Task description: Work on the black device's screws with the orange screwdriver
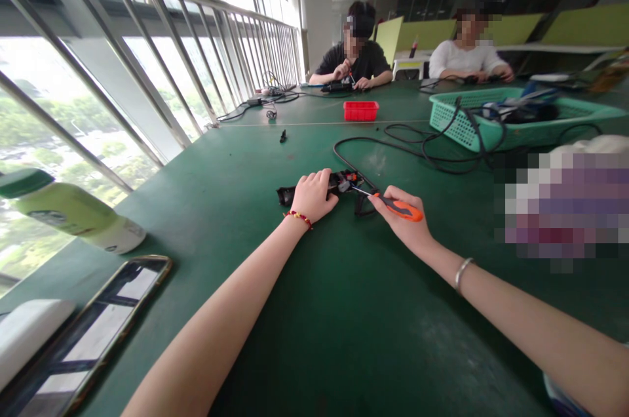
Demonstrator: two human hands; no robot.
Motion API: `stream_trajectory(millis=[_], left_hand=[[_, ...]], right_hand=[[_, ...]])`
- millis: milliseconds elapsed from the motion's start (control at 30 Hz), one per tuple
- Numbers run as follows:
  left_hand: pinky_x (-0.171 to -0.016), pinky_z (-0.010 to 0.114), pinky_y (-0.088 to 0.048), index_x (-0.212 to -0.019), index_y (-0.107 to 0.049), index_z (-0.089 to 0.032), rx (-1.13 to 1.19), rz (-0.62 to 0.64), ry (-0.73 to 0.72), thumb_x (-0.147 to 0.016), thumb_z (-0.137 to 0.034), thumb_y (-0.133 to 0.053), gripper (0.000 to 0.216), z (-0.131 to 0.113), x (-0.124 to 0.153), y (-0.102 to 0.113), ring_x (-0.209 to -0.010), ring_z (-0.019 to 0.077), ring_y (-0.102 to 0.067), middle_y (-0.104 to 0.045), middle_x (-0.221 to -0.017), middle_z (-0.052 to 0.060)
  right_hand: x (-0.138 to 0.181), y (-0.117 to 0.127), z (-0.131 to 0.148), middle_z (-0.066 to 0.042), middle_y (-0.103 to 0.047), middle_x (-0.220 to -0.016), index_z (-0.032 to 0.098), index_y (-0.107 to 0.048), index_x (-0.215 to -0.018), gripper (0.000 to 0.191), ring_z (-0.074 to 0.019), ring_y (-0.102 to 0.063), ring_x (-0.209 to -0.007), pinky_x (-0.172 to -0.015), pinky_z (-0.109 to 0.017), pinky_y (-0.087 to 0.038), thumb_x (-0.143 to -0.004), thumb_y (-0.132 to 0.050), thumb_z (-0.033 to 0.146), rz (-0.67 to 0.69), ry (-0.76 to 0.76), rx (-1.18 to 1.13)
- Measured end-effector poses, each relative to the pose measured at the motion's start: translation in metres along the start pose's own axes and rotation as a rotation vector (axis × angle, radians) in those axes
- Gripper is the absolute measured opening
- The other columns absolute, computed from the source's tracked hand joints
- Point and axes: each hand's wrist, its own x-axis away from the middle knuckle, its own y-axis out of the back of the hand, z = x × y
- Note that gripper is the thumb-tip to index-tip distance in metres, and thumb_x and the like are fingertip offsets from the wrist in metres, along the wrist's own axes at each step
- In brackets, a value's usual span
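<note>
Black device lies at twelve o'clock on the green counter. My left hand is closed over it, pinning it. My right hand is clamped on an orange screwdriver, tip at its three o'clock end. It looks light, rigid and skid-prone; I'd grip mid-body.

Arms outstretched; left hand palm-down, fingers curled, right hand in closed grip.

green table | black device | phone | bottle | red tray | teal basket | cable
</note>
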Motion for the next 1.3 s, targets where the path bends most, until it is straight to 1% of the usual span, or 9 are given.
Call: stream_trajectory(millis=[67,167,233,300,433,500,800,1067,1300], left_hand=[[-0.084,0.035,-0.039,-0.117,-0.044,-0.014,-0.001,0.003,0.001,-0.077,-0.026,-0.047,0.043,0.0000,-0.0002,-0.0001,-0.097,0.0242,-0.056,-0.062,-0.104,0.009],[-0.084,0.035,-0.039,-0.117,-0.044,-0.013,0.000,-0.006,-0.004,-0.076,-0.026,-0.047,0.043,0.0001,-0.0005,-0.0004,-0.096,0.0241,-0.056,-0.062,-0.104,0.009],[-0.083,0.035,-0.039,-0.117,-0.045,-0.013,-0.002,-0.007,-0.004,-0.076,-0.026,-0.047,0.042,0.0001,-0.0005,-0.0005,-0.096,0.0241,-0.056,-0.062,-0.103,0.009],[-0.083,0.035,-0.039,-0.116,-0.045,-0.014,-0.005,-0.003,0.000,-0.076,-0.026,-0.047,0.042,0.0001,-0.0004,-0.0004,-0.096,0.0240,-0.056,-0.062,-0.103,0.008],[-0.083,0.035,-0.039,-0.116,-0.044,-0.014,-0.002,-0.005,-0.002,-0.077,-0.026,-0.047,0.042,0.0000,0.0000,0.0001,-0.096,0.0240,-0.056,-0.062,-0.105,0.008],[-0.083,0.035,-0.039,-0.117,-0.044,-0.014,0.001,-0.001,0.000,-0.076,-0.026,-0.047,0.042,0.0001,0.0000,0.0001,-0.096,0.0240,-0.056,-0.062,-0.105,0.008],[-0.083,0.035,-0.040,-0.117,-0.045,-0.013,0.003,-0.016,-0.006,-0.076,-0.026,-0.047,0.042,0.0007,-0.0001,-0.0015,-0.095,0.0242,-0.056,-0.062,-0.103,0.008],[-0.086,0.035,-0.039,-0.117,-0.044,-0.015,0.007,0.015,0.022,-0.076,-0.026,-0.047,0.043,-0.0011,-0.0001,0.0009,-0.098,0.0242,-0.056,-0.061,-0.106,0.009],[-0.085,0.034,-0.039,-0.117,-0.044,-0.015,0.001,0.016,0.006,-0.076,-0.026,-0.047,0.043,-0.0004,0.0001,0.0016,-0.097,0.0241,-0.056,-0.062,-0.105,0.009]], right_hand=[[0.0000,-0.0004,0.0005,0.006,-0.038,-0.051,0.021,-0.037,-0.058,0.036,-0.0092,-0.037,-0.049,-0.050,-0.024,-0.030,-0.078,-0.057,0.042,0.000,0.002,-0.014],[0.0002,-0.0012,0.0020,0.005,-0.046,-0.057,0.022,-0.041,-0.067,0.026,-0.0099,-0.043,-0.052,-0.053,-0.023,-0.034,-0.077,-0.059,0.038,0.039,0.035,-0.040],[0.0003,-0.0013,0.0024,0.005,-0.049,-0.059,0.022,-0.042,-0.069,0.024,-0.0101,-0.044,-0.053,-0.054,-0.023,-0.035,-0.077,-0.059,0.037,0.061,0.046,-0.048],[0.0002,-0.0008,0.0020,0.005,-0.047,-0.058,0.022,-0.042,-0.067,0.026,-0.0102,-0.043,-0.053,-0.053,-0.023,-0.035,-0.078,-0.058,0.039,0.061,0.051,-0.031],[-0.0005,0.0004,0.0007,0.005,-0.040,-0.052,0.021,-0.040,-0.059,0.034,-0.0097,-0.039,-0.050,-0.051,-0.024,-0.031,-0.079,-0.057,0.043,0.003,0.031,0.001],[-0.0008,0.0005,0.0006,0.005,-0.039,-0.051,0.021,-0.039,-0.058,0.035,-0.0096,-0.039,-0.049,-0.050,-0.024,-0.031,-0.079,-0.055,0.043,-0.006,0.024,0.001],[0.0011,0.0006,0.0026,0.005,-0.039,-0.051,0.021,-0.038,-0.059,0.032,-0.0095,-0.039,-0.048,-0.051,-0.025,-0.033,-0.082,-0.053,0.039,0.044,0.125,0.023],[0.0009,-0.0003,-0.0007,0.005,-0.041,-0.051,0.022,-0.040,-0.060,0.032,-0.0098,-0.040,-0.049,-0.051,-0.024,-0.033,-0.081,-0.054,0.042,0.062,0.120,0.009],[0.0000,0.0002,-0.0013,0.004,-0.042,-0.053,0.022,-0.040,-0.062,0.032,-0.0105,-0.042,-0.051,-0.052,-0.024,-0.033,-0.081,-0.053,0.043,0.094,0.109,-0.009]])
